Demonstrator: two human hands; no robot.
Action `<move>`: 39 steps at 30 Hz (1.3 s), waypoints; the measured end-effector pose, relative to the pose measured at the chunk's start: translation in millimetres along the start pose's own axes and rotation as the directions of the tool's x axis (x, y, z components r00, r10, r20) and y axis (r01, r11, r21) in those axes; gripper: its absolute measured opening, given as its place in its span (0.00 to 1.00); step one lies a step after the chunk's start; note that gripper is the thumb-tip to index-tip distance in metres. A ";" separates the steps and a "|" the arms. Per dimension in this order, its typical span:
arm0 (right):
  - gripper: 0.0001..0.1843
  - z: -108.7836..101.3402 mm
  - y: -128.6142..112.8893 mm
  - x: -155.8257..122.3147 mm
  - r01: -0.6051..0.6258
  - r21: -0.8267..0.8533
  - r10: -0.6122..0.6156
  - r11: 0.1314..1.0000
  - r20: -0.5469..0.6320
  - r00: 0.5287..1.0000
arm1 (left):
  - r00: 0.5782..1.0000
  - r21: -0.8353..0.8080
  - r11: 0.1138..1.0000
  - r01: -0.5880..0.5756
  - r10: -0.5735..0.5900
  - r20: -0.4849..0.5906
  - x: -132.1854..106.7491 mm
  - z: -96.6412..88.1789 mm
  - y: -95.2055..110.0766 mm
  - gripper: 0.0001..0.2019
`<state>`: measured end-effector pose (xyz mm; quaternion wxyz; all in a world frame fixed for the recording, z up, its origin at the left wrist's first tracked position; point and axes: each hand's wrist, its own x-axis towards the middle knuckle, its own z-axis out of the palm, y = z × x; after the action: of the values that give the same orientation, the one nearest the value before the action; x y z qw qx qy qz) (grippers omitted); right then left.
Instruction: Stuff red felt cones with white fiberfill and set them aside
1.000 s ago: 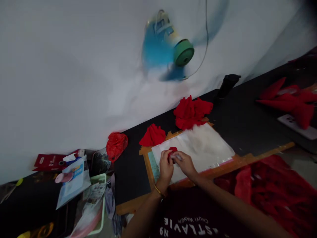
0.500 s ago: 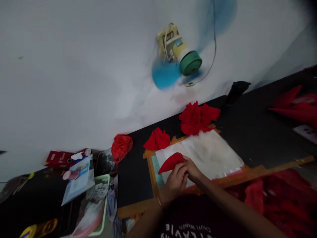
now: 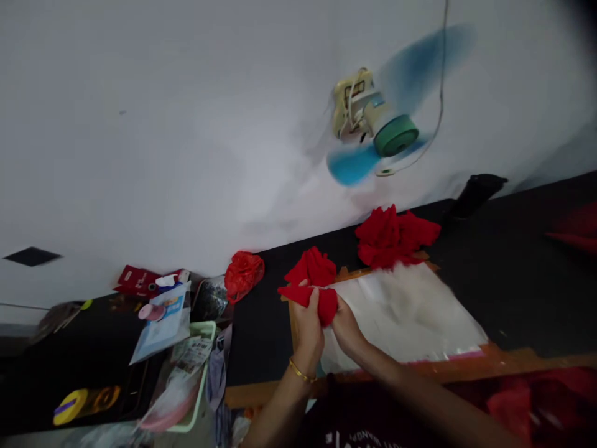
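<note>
Both my hands grip one piece of red cloth (image 3: 311, 297) over the left end of a clear plastic sheet (image 3: 410, 317) taped to the dark table. My left hand (image 3: 308, 328), with a gold bangle at the wrist, is closed round the cloth's left part. My right hand (image 3: 345, 328) pinches its right side. The cloth's pointed end sticks out to the left. Just beyond it lies a small pile of folded red cloth (image 3: 313, 265), and a bigger red pile (image 3: 394, 236) lies further right.
A spinning fan (image 3: 380, 134) with blue blades hangs on the white wall. A red plastic bag (image 3: 243, 274), packets, a green tray (image 3: 198, 373) and yellow tape rolls (image 3: 77, 398) crowd the left. A black bottle (image 3: 476, 191) stands at the wall. More red fabric (image 3: 536, 398) lies at lower right.
My hands have lifted the red cloth and carried it up and left, toward the small red pile. The head has turned, so the whole scene has slid right and down.
</note>
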<state>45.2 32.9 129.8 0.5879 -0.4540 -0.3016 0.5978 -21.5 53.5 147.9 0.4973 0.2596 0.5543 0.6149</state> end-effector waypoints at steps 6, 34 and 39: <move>0.15 -26.5 14.4 -3.5 0.432 -0.484 -0.304 0.761 0.323 0.896 | 0.994 -0.035 0.993 0.111 -0.110 0.016 -4.8 3.5 -1.2 0.22; 0.21 -54.7 -1.8 -3.0 0.420 -0.571 -0.324 0.705 0.267 0.907 | 0.968 -0.225 0.943 0.244 -0.225 0.107 -33.8 40.0 12.2 0.24; 0.18 -72.8 14.7 -10.3 0.296 -0.611 -0.161 0.734 0.267 0.950 | 0.945 -0.153 0.938 0.311 -0.288 0.154 -47.8 35.5 1.0 0.30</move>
<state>103.1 8.4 89.0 0.4329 -0.5260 -0.5981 0.4222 26.8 25.7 168.9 0.6409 0.1665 0.4980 0.5600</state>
